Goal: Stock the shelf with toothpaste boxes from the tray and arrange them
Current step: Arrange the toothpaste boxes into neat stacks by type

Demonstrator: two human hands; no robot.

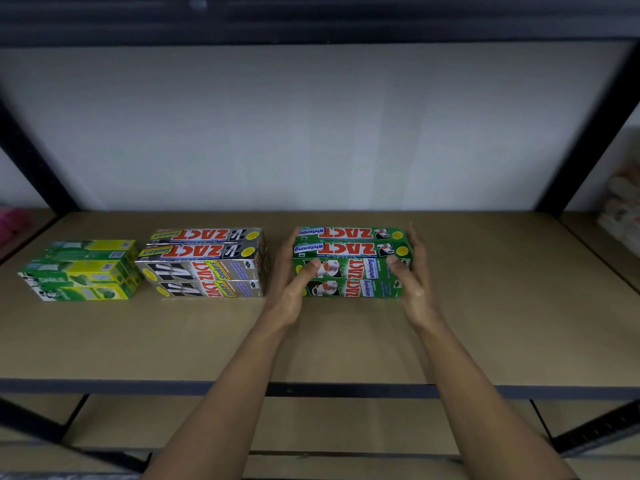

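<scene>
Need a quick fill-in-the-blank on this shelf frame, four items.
1. The left hand and right hand flank the green stack printed ZACT ____.
2. The silver stack is printed ZACT ____.
3. The shelf board carries ____ stacks of boxes.
4. The yellow-green stack sits farthest ____.
Missing words: Whitening; Smokers; three; left.
</scene>
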